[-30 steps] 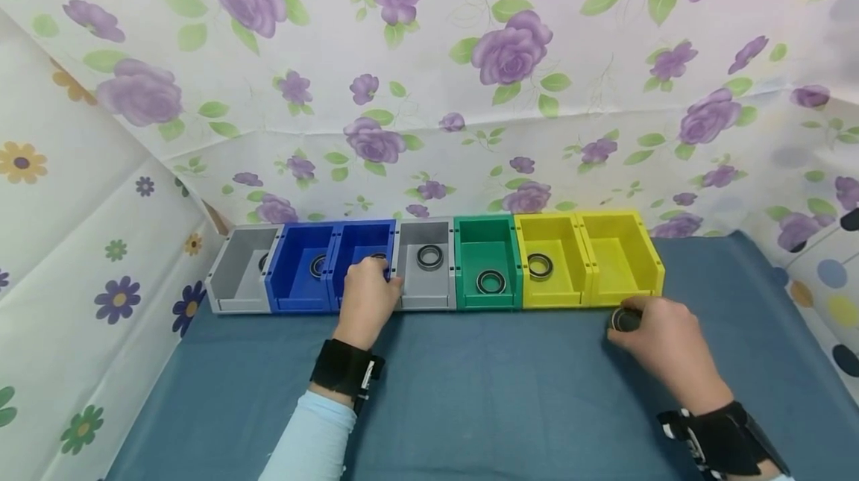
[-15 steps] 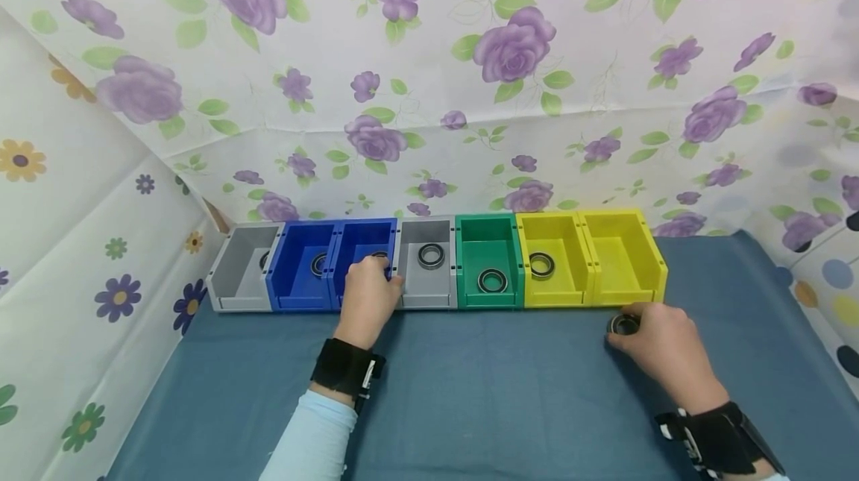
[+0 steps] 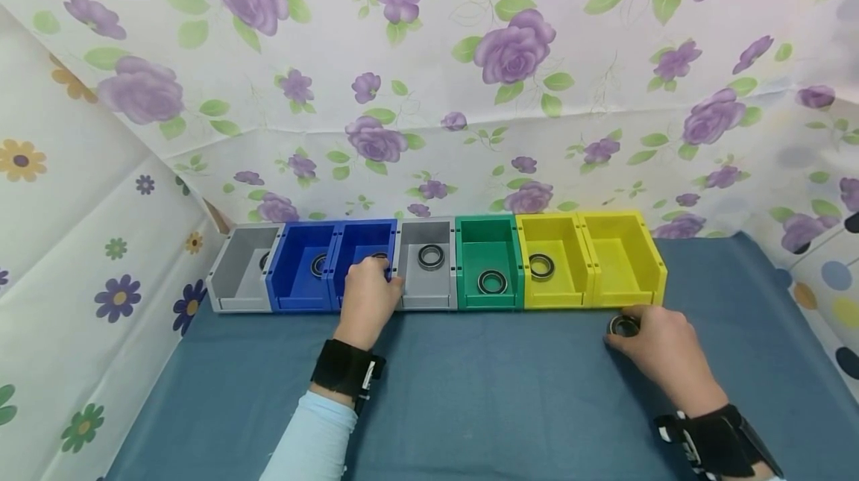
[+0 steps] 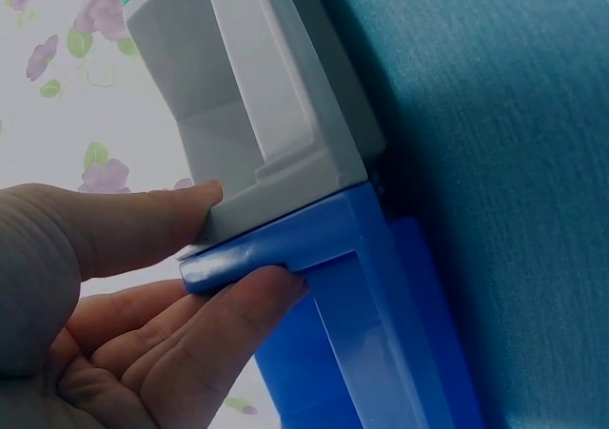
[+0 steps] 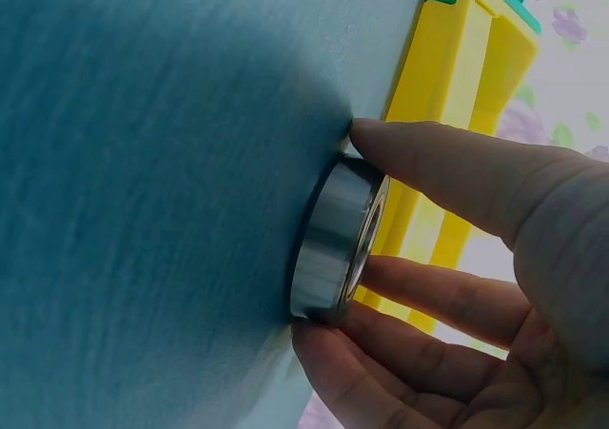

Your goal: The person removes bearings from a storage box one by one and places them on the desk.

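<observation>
My left hand (image 3: 367, 294) pinches the adjoining side walls of a blue bin (image 4: 357, 258) and a grey bin (image 4: 285, 96). In the left wrist view the thumb lies on the grey side and the fingers on the blue. A ball bearing (image 3: 431, 256) lies in that grey bin; another in the blue one is mostly hidden by the hand. My right hand (image 3: 667, 347) grips a steel ball bearing (image 5: 335, 239) by its outer rim, thumb on one side and fingers on the other. This bearing lies flat on the blue cloth, just in front of the rightmost yellow bin (image 3: 620, 257).
More bearings lie in the green bin (image 3: 470, 242), the left yellow bin (image 3: 577, 287), the left blue bin (image 3: 295, 287) and the leftmost grey bin (image 3: 231, 280). The row stands against a flowered backdrop (image 3: 429, 160). Blue cloth (image 3: 496, 391) covers the table.
My right hand and its bearing have come slightly down and toward me, mostly in the first half second. The left hand has stayed at the bin walls.
</observation>
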The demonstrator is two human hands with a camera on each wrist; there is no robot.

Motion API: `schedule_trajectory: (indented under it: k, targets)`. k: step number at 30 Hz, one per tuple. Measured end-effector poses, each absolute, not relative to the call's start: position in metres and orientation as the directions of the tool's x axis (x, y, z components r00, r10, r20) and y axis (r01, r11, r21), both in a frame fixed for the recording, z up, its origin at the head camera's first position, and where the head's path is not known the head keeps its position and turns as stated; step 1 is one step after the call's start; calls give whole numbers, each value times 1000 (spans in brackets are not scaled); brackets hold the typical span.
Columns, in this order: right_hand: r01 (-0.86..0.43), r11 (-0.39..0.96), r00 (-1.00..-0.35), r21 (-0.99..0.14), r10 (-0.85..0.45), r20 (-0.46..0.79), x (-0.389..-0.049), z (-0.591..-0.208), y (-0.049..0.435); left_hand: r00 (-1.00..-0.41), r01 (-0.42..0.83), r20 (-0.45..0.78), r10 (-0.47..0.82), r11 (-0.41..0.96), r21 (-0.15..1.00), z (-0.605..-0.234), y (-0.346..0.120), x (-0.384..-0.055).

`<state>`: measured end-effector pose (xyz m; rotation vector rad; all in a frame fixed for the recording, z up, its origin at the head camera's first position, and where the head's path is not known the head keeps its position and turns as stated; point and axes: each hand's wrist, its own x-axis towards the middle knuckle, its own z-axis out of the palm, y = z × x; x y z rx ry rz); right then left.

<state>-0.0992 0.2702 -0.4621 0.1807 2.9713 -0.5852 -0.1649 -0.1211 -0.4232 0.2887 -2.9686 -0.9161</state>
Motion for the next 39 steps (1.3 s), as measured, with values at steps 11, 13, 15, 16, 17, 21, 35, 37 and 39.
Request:
schedule_trajectory:
  k: [11,13,15,16,17,21,35,37,39]
  targets:
    - [86,923,-994,-375,56,-90,-98,-461,272,-986,-139,-5,-165,810,570,-423,-122,-164]
    - [87,925,-994,-369,55,-98,-98,-461,271,-986,-137,-2,-165,810,570,-423,-123,-164]
    - [86,927,-993,-364,52,-102,-98,-460,270,-986,-136,-3,-164,809,572,-423,-123,-165]
    - [83,928,-993,-362,49,-103,-98,-460,270,-987,-135,-4,-163,808,573,-423,-122,-165]
    - [81,928,-994,-363,48,-101,-98,-459,270,-987,-136,-5,-162,808,573,-423,-122,-165]
    - [64,924,-996,-377,35,-85,-97,-453,266,-987,-135,-8,-159,805,578,-422,-123,-165]
    - [-83,938,-995,-336,-99,-31,-118,-406,226,-984,-158,-25,-176,804,573,-421,-124,-165]
    - [-125,928,-991,-350,-137,-10,-123,-404,218,-985,-156,-26,-173,802,577,-422,-124,-164]
    - [-161,921,-986,-354,-163,23,-127,-404,211,-986,-151,-27,-167,798,583,-422,-124,-164]
